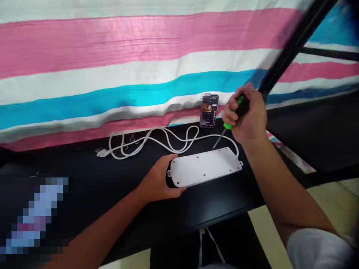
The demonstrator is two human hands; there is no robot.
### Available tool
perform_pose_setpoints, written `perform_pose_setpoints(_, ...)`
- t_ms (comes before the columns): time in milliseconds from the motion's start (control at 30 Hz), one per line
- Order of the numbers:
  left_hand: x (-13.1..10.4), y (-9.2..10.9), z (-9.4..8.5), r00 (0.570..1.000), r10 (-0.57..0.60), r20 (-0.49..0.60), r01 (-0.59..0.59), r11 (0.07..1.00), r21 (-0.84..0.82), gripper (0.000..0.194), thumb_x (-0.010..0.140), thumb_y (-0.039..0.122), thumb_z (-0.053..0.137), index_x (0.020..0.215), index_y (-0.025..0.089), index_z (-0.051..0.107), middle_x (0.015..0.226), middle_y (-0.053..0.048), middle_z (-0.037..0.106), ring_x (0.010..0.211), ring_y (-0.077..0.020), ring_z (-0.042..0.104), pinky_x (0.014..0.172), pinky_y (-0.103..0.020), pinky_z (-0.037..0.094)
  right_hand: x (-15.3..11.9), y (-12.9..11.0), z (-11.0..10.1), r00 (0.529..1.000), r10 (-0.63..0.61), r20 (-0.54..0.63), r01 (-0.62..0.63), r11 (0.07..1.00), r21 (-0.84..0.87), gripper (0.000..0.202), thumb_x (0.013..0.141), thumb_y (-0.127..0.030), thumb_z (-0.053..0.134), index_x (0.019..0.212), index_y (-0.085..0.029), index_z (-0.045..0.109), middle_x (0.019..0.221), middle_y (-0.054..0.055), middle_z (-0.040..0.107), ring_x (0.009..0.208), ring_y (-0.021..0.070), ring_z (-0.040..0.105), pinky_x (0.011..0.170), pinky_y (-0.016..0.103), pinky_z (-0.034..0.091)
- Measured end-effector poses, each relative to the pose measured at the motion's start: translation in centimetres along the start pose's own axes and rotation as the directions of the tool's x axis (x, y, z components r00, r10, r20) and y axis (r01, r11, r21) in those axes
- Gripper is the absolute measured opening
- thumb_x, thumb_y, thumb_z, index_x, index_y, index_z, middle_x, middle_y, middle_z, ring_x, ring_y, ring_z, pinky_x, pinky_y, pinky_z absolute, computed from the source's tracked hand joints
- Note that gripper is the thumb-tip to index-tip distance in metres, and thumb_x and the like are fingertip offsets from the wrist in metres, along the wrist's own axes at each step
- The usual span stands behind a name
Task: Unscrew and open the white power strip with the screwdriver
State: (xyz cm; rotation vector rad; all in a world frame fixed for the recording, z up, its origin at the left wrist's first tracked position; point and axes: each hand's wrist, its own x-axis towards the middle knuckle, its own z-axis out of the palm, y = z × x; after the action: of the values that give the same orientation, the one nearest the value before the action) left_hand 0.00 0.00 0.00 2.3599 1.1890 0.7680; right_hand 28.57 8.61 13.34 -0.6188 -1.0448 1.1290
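In the head view, a long white plastic casing with rounded corners point(207, 168) lies on the black tabletop point(224, 198), dark holes dotting its upturned face and a small loop tab at each end. The left hand point(159, 177) has its grip clamped around the casing's left end, thumb along the near edge and fingers at the far one. The right hand point(251, 117), raised over the right part of the tabletop, has its grip closed around the handle of a green-and-black screwdriver with a thin metal shaft point(228, 126). The shaft slants down to the left, its tip just by the casing's far edge; whether they touch, I cannot tell. A white cable point(168, 139) runs from the casing's right end and loops behind it to a white plug with metal prongs point(101, 152) at the left. Behind the casing, a dark-framed phone with a lit screen point(211, 112) stands upright, near a pink, white and blue striped sheet point(140, 41).
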Motion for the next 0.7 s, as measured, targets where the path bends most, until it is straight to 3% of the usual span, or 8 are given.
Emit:
perform_pose_setpoints(133, -0.2, 0.1, -0.2, 1.0, -0.014, -0.024, 0.015, 0.998, 0.054, 0.093, 0.068, 0.044, 0.082, 0.147, 0.023, 0.038, 0.141, -0.012, 0.059, 0.124, -0.0323, 0.063, 0.106, -0.048, 0.053, 0.2, 0.5, -4.5, 0.998, -0.011, -0.059, 0.009, 1.0, -0.024, 0.048, 0.075, -0.065, 0.079, 0.071, -0.026, 0.051, 0.058, -0.005, 0.04, 0.042, 0.0069, 0.027, 0.039, 0.027, 0.014)
perform_pose_setpoints(267, -0.1, 0.3, -0.4, 0.997, 0.023, -0.072, -0.015, 0.994, 0.108, 0.092, 0.068, 0.046, 0.082, 0.146, 0.025, 0.039, 0.135, -0.01, 0.063, 0.117, -0.0318, 0.066, 0.1, -0.047, 0.056, 0.5, 0.5, -6.9, 0.993, -0.009, -0.114, 0.006, 1.0, -0.03, 0.048, 0.076, -0.071, 0.074, 0.074, -0.028, 0.053, 0.056, -0.005, 0.038, 0.041, 0.0085, 0.027, 0.039, 0.027, 0.011)
perform_pose_setpoints(433, -0.2, 0.3, -0.5, 0.993, 0.067, -0.095, -0.053, 0.987, 0.149, 0.09, 0.07, 0.048, 0.08, 0.147, 0.025, 0.038, 0.137, -0.011, 0.062, 0.12, -0.0327, 0.065, 0.102, -0.047, 0.056, 0.6, 0.7, -7.0, 0.992, -0.066, -0.11, 0.062, 0.997, -0.041, 0.046, 0.081, -0.068, 0.071, 0.072, -0.027, 0.052, 0.057, -0.004, 0.039, 0.042, 0.0091, 0.029, 0.04, 0.029, 0.014)
perform_pose_setpoints(700, -0.1, 0.2, -0.4, 0.993, 0.073, -0.097, -0.057, 0.985, 0.161, 0.089, 0.072, 0.051, 0.078, 0.147, 0.024, 0.038, 0.136, -0.011, 0.062, 0.119, -0.0324, 0.066, 0.101, -0.047, 0.056, 0.0, 1.2, -6.0, 0.995, -0.047, -0.088, 0.044, 0.998, -0.038, 0.047, 0.081, -0.069, 0.072, 0.074, -0.027, 0.051, 0.06, -0.003, 0.041, 0.044, 0.0094, 0.031, 0.041, 0.029, 0.017)
